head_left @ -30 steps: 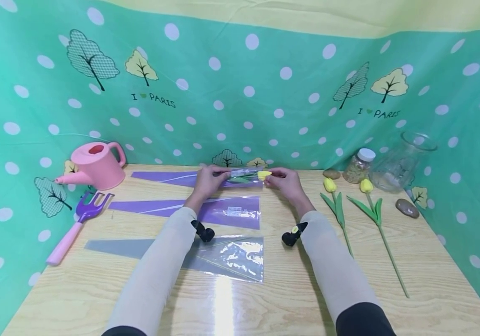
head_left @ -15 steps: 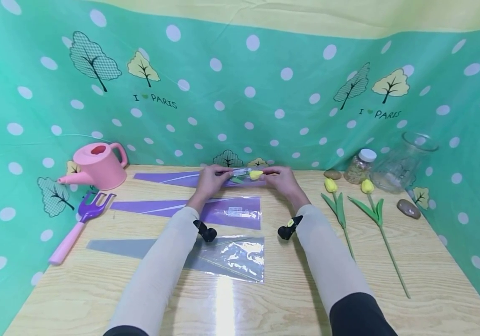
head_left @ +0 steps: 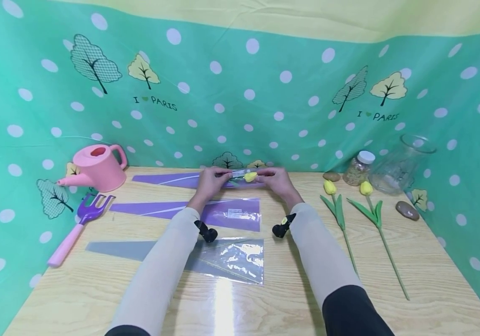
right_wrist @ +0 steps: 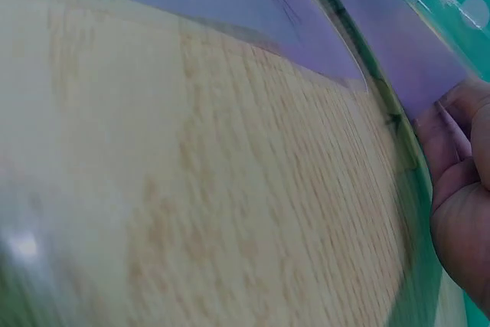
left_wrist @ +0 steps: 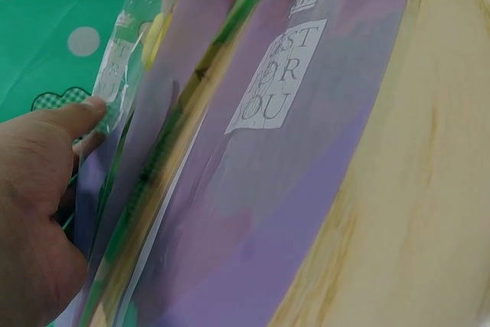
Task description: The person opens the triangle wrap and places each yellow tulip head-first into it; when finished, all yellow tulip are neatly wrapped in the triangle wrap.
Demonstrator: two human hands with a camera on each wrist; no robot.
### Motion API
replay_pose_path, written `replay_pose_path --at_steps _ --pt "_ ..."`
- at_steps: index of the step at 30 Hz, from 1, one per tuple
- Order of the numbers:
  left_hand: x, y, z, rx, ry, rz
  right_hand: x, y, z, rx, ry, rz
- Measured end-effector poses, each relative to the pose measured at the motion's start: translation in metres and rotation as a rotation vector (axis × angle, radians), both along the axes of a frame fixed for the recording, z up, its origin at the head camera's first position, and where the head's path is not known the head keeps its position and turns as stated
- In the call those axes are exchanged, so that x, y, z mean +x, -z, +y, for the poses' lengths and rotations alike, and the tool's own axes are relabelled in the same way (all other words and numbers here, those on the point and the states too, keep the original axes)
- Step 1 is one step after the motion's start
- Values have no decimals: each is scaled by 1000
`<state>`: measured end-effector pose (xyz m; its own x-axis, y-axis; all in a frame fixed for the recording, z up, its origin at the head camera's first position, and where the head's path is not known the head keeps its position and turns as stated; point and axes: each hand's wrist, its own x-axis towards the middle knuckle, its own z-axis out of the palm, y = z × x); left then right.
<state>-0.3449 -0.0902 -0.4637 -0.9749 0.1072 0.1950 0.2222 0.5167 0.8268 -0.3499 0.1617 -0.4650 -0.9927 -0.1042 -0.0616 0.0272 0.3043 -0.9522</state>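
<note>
Left hand (head_left: 211, 181) pinches mouth of purple sleeve (head_left: 189, 179) at table's (head_left: 425, 280) far edge; right hand (head_left: 277, 179) grasps yellow tulip (head_left: 250, 177), bloom at sleeve opening between hands; two more tulips (head_left: 335, 205) lie well right; pink watering can (head_left: 97, 167) far left.

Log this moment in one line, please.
left hand: holds purple plastic flower sleeve | right hand: pushes yellow artificial tulip in | place: wooden table

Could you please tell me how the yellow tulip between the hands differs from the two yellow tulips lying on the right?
The yellow tulip in the purple plastic sleeve is wrapped and held by both hands; the two bare yellow tulips lie untouched on the wooden table, stems fully exposed. All share yellow heads.
</note>
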Motion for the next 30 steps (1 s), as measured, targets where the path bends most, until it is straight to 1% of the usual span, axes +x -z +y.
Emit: replay_pose_path --at_steps 5,8,10,14,17,19,21,22,24,25,27,28,30 --pt "-4 3 3 2 3 -10 5 0 7 65 11 6" --pt "-6 5 3 7 -6 -13 11 -2 14 65 20 12" --pt "-8 6 2 0 -17 -11 15 -4 20 33 29 12" --pt "-10 7 1 -47 -25 -6 25 -11 30 -53 63 -12" --pt "-9 5 -1 -100 -22 7 34 -17 35 -25 61 16" --pt "-6 1 -2 -144 -18 35 41 -21 37 0 44 49" --pt "0 -7 -4 -184 -6 83 48 -23 38 32 24 86" --pt "5 -12 -6 -194 3 107 52 -24 39 29 13 92" --pt "17 -22 -9 -211 31 156 60 -25 38 27 -8 97" --pt "24 -27 -11 -212 55 171 64 -25 37 32 -17 99" --pt "40 -34 -16 -208 121 170 73 -24 36 63 -42 108" --pt "49 -35 -18 -207 155 157 77 -24 35 78 -51 114" --pt "64 -34 -22 -211 235 112 86 -23 32 107 -76 116"
